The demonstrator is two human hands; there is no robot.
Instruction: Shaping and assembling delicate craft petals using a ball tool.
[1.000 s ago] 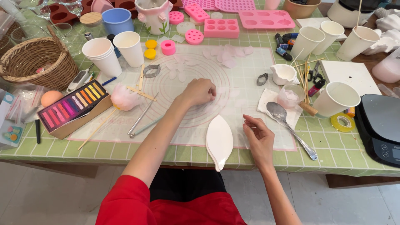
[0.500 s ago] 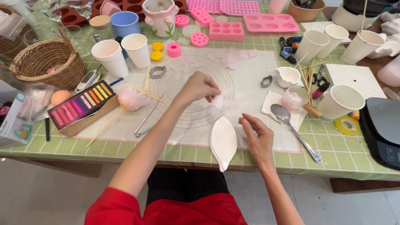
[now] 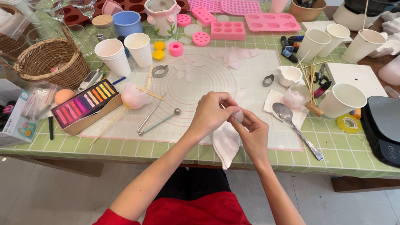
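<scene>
At the near edge of the green-tiled bench (image 3: pixel 125 146) a white leaf-shaped dish (image 3: pixel 226 146) juts over the rim toward the person's lap. Just above it both hands meet: the left hand (image 3: pixel 210 114) and right hand (image 3: pixel 252 133) pinch a small pale pink petal piece (image 3: pixel 238 116) between their fingertips, each grip closed on it. A moment ago the left hand lay out flat on the translucent ringed work mat (image 3: pixel 196 87) and the right rested apart beside the dish; now they have drawn together over the mat's near edge.

The mat's centre lies open. To the left rest a metal ball-ended tool (image 3: pixel 159 121), thin wooden sticks and a pink fluffy tuft (image 3: pixel 134 96), then a box of coloured pastel bars (image 3: pixel 85 103). To the right, a metal spoon (image 3: pixel 296 127) lies on a white napkin, close beside the right wrist, with a white paper cup (image 3: pixel 342 100) and a black scale (image 3: pixel 381 125) beyond.

Farther off stand more loose petals (image 3: pixel 233 56), paper cups, a wicker basket (image 3: pixel 48 60) and pink silicone moulds (image 3: pixel 227 30), crowding the far side.
</scene>
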